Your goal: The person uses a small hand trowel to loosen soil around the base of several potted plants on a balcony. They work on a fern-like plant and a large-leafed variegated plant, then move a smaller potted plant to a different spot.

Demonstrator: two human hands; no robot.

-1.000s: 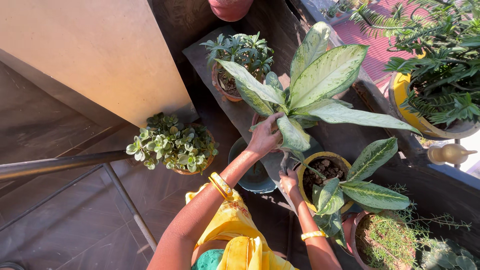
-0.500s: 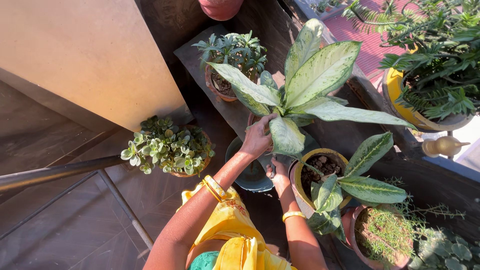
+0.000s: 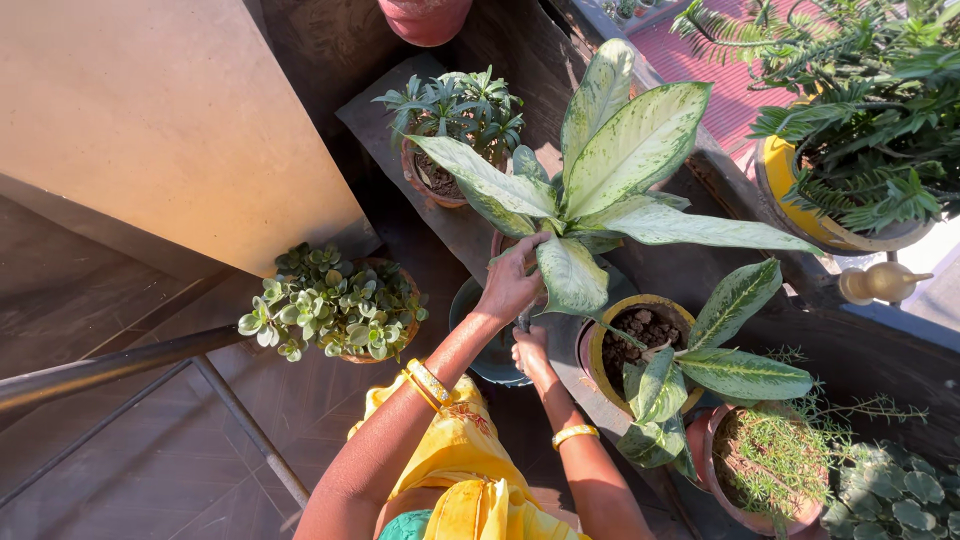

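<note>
A large plant with broad, pale green variegated leaves grows from a pot mostly hidden under its leaves. My left hand reaches up under the foliage and is closed around the plant's stem at the base of a drooping leaf. My right hand sits just below it, fingers curled on a thin dark thing I cannot make out. Both wrists wear gold bangles. A dark teal pot lies partly hidden beneath the hands.
A yellow-rimmed pot of soil with a smaller variegated plant stands right of my hands. A spiky plant in a clay pot sits behind, a small succulent pot to the left. A metal railing crosses lower left. More pots crowd the right.
My right hand has moved up closer to the left hand under the drooping leaf. The left hand keeps its hold at the stem. The view has shifted slightly.
</note>
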